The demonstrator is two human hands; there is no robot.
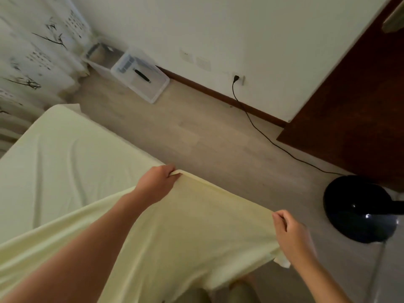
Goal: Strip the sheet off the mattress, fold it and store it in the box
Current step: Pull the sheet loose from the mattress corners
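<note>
Two hands hold the pale yellow sheet (185, 226) up by one edge. The left hand (160, 182) pinches the hem at a raised corner, thumb over curled fingers. The right hand (288, 230) grips the same hem farther along, fingers closed on the cloth. The edge runs taut between them, likely so it stays straight for pulling or folding and does not bunch. Below the right hand a loose end of cloth hangs free.

Past the left forearm, the rest of the sheet lies in long wrinkles across the bed. The mattress is hidden under it, so stripping looks only partly done.

To the right, the black fan base (358, 211) stands on the wooden floor (196, 132) near the hanging cloth, and a swing could snag it. Its cord (262, 132) trails to a wall socket (238, 79).

Farthest off, against the wall near the curtain (32, 51), the clear plastic box (153, 92) waits, well apart from the sheet.
</note>
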